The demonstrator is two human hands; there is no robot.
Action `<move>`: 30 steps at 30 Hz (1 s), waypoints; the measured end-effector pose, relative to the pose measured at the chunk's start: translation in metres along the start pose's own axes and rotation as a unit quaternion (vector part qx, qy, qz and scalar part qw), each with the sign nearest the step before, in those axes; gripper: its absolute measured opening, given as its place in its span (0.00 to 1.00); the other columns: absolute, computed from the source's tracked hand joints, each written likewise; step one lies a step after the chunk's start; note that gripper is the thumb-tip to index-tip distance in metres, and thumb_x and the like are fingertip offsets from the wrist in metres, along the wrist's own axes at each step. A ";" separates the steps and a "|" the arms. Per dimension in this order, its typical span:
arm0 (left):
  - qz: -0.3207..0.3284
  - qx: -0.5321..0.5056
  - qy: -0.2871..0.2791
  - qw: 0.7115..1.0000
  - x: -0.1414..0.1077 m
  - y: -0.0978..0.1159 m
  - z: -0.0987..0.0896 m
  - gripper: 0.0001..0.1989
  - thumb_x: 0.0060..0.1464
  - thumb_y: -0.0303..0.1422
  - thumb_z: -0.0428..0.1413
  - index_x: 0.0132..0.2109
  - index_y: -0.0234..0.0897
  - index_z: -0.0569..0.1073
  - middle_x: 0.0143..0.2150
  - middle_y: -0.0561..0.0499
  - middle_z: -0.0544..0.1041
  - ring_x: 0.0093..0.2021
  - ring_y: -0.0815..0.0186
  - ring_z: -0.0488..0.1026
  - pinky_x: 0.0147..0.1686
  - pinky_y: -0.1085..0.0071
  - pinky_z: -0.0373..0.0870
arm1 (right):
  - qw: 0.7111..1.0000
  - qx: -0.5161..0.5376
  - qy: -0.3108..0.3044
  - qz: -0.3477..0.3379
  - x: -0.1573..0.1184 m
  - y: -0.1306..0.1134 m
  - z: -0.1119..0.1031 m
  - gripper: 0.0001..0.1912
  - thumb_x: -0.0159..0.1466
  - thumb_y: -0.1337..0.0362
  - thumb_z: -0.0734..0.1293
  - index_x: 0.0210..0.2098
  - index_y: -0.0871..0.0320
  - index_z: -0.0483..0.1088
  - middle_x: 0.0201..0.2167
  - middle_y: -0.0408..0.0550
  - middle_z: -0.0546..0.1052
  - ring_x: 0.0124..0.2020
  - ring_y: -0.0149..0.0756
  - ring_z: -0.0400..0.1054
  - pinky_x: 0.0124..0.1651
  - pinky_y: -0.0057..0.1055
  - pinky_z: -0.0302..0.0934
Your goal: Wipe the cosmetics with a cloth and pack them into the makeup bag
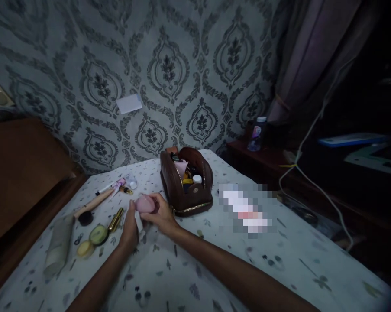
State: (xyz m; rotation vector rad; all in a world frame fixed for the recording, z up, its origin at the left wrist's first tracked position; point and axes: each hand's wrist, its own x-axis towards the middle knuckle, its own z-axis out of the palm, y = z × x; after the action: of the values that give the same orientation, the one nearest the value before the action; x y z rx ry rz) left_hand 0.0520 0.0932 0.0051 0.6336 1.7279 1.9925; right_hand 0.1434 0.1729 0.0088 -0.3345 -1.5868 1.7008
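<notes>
Between my two hands is a smooth pink rounded item (145, 203), too dim to name more closely. My right hand (163, 215) is closed around its right side. My left hand (129, 229) is closed at its left side, with a crumpled white tissue (139, 222) against the palm. Just beyond my right hand stands an unzipped brown makeup bag (174, 190), holding a white-lidded jar (197, 179) and other small items. To the left of my left hand lie a gold lipstick tube (116, 219), a green-topped round pot (98, 234) and a yellow round pot (85, 249).
A makeup brush (93, 209) and a large pale tube (59, 245) lie further left on the patterned bedsheet (182, 277). A blurred-out item (243, 209) lies right of the bag. A bottle (257, 134) stands on a dark red ledge; a white cable (307, 147) hangs at right.
</notes>
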 end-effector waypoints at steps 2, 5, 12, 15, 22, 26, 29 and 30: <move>-0.002 0.027 -0.002 1.000 -0.005 -0.005 0.003 0.27 0.55 0.57 0.51 0.37 0.35 0.75 0.35 0.46 0.81 0.46 0.57 0.78 0.47 0.64 0.72 | 0.997 -0.072 0.012 -0.036 -0.003 -0.002 -0.002 0.26 0.45 0.66 0.74 0.43 0.56 0.67 0.39 0.43 0.74 0.40 0.38 0.69 0.45 0.33 0.64; 0.011 0.082 -0.005 0.997 -0.010 -0.005 0.001 0.28 0.53 0.59 0.51 0.35 0.36 0.76 0.33 0.45 0.81 0.45 0.55 0.77 0.45 0.64 0.73 | 0.984 -0.156 0.023 -0.088 -0.005 0.000 -0.006 0.24 0.48 0.68 0.71 0.45 0.57 0.68 0.42 0.46 0.75 0.44 0.41 0.69 0.49 0.37 0.63; 0.039 0.185 -0.042 0.981 -0.011 0.011 -0.003 0.28 0.54 0.59 0.49 0.27 0.38 0.72 0.27 0.48 0.78 0.36 0.58 0.74 0.39 0.66 0.70 | 0.962 -0.231 0.037 -0.141 -0.005 0.014 -0.008 0.25 0.52 0.68 0.69 0.50 0.58 0.67 0.47 0.51 0.74 0.49 0.43 0.69 0.53 0.38 0.63; 0.039 0.218 -0.051 0.974 -0.009 0.010 -0.006 0.29 0.54 0.60 0.47 0.22 0.40 0.66 0.20 0.53 0.70 0.26 0.63 0.68 0.29 0.68 0.65 | 0.959 -0.245 0.038 -0.137 -0.006 0.017 -0.008 0.25 0.53 0.66 0.70 0.50 0.58 0.67 0.48 0.52 0.74 0.50 0.44 0.69 0.54 0.40 0.63; 0.037 0.261 -0.059 0.963 -0.002 0.010 -0.015 0.32 0.52 0.63 0.45 0.17 0.42 0.55 0.14 0.59 0.53 0.18 0.70 0.53 0.20 0.71 0.52 | 0.960 -0.257 0.020 -0.108 -0.007 0.019 -0.010 0.25 0.54 0.61 0.71 0.50 0.57 0.66 0.47 0.52 0.75 0.47 0.45 0.69 0.52 0.42 0.64; 0.049 0.264 -0.050 0.962 0.001 0.013 -0.019 0.31 0.49 0.63 0.47 0.17 0.43 0.51 0.15 0.60 0.50 0.18 0.72 0.50 0.20 0.71 0.49 | 0.958 -0.264 0.029 -0.105 -0.006 0.019 -0.010 0.24 0.54 0.61 0.71 0.49 0.58 0.66 0.46 0.52 0.75 0.47 0.44 0.69 0.52 0.41 0.63; 0.050 0.261 -0.052 0.963 0.003 0.012 -0.020 0.30 0.50 0.62 0.46 0.18 0.43 0.51 0.16 0.60 0.49 0.18 0.72 0.49 0.19 0.72 0.46 | 0.958 -0.270 0.024 -0.099 -0.005 0.020 -0.010 0.25 0.52 0.61 0.71 0.49 0.58 0.66 0.46 0.52 0.75 0.47 0.44 0.69 0.51 0.40 0.64; 0.049 0.260 -0.053 0.963 0.003 0.011 -0.020 0.30 0.50 0.61 0.45 0.18 0.43 0.51 0.16 0.60 0.49 0.19 0.73 0.49 0.20 0.72 0.46 | 0.957 -0.271 0.021 -0.096 -0.004 0.021 -0.010 0.25 0.52 0.61 0.71 0.49 0.59 0.66 0.46 0.52 0.75 0.47 0.44 0.70 0.51 0.41 0.64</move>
State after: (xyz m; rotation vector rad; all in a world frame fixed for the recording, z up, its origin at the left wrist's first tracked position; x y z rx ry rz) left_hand 0.0374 0.0778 0.0134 0.9925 2.2016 1.5204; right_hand 0.1457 0.1788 -0.0139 -0.4642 -1.9687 1.0832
